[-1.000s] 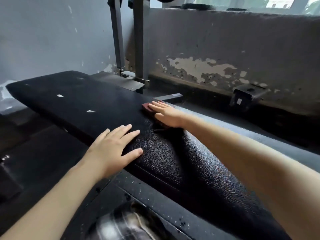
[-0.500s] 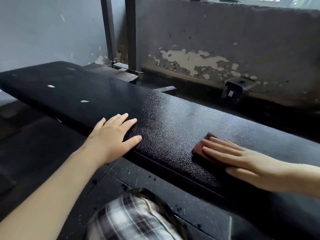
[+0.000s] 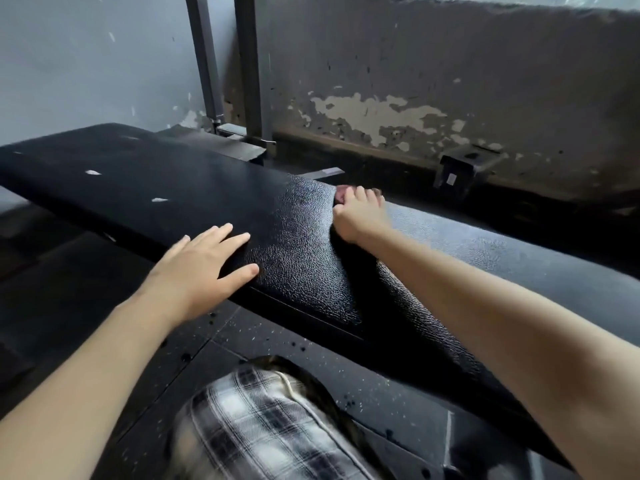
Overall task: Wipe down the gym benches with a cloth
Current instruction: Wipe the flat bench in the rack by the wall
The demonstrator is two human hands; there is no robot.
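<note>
- The reddish cloth [image 3: 341, 194] sits at the far edge of the black bench pad [image 3: 207, 188], mostly hidden by fingers.
- The right hand [image 3: 358, 216] curls its fingers over the cloth, gripping it.
- The left hand [image 3: 204, 268] lies flat on the pad's near edge, fingers straight and spread.
- A peeling wall [image 3: 450, 81] stands behind.

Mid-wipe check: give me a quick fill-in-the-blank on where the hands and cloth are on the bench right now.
1. The right hand holds the dark red cloth at the ___ edge of the black textured bench pad.
2. The left hand lies ___ on the pad's near edge.
3. Small white flecks mark the pad to the ___ of the left hand.
Missing words: far; flat; left.
</note>
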